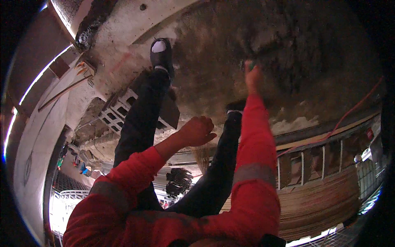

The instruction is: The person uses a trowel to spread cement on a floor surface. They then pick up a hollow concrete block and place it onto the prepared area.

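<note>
My right arm in a red sleeve reaches forward over a dark, damp-looking concrete surface. At its end, my right hand is closed around a small green thing, perhaps a tool's handle; its far end blends into the dark surface, so the kind cannot be made out. Between my knees hovers my left hand, its fingers loosely bent and the thumb standing apart, with nothing seen in it. Dark trousers cover my spread legs, and a dark shoe rests on the concrete at the left.
Grey hollow blocks lie beside my left leg. A thin wooden stick leans at the far left. On the right, a reddish cord runs above a barred frame and a ribbed brown stack. Straw-like bristles show between my legs.
</note>
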Demonstrator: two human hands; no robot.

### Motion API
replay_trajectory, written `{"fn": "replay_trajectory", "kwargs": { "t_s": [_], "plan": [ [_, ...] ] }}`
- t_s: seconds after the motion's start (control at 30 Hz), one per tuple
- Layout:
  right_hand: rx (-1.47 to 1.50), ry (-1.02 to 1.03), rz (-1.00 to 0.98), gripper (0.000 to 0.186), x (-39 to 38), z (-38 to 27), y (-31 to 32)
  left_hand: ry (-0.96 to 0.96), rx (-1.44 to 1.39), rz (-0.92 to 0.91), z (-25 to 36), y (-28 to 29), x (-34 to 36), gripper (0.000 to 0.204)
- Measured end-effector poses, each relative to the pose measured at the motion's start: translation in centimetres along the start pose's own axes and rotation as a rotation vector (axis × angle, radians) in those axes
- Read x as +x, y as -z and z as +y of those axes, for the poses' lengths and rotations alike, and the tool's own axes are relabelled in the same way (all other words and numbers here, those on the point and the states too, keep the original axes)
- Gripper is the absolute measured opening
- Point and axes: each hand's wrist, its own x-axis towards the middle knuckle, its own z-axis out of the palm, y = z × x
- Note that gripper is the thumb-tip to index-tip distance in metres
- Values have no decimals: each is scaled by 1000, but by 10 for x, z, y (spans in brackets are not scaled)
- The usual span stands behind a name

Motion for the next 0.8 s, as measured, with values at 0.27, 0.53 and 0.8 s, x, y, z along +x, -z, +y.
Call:
{"fn": "replay_trajectory", "kwargs": {
  "t_s": [0.27,0.53,0.8],
  "plan": [
    [1156,-314,-275,54,-2,29,120,1,-17,7,6,-1,3,30],
    [-390,179,57,33,-22,52,69,-68,-146,153,15,15,6,28],
    [-97,153,-277,53,-27,48,33,-45,-170,80,13,23,6,27]
  ]
}}
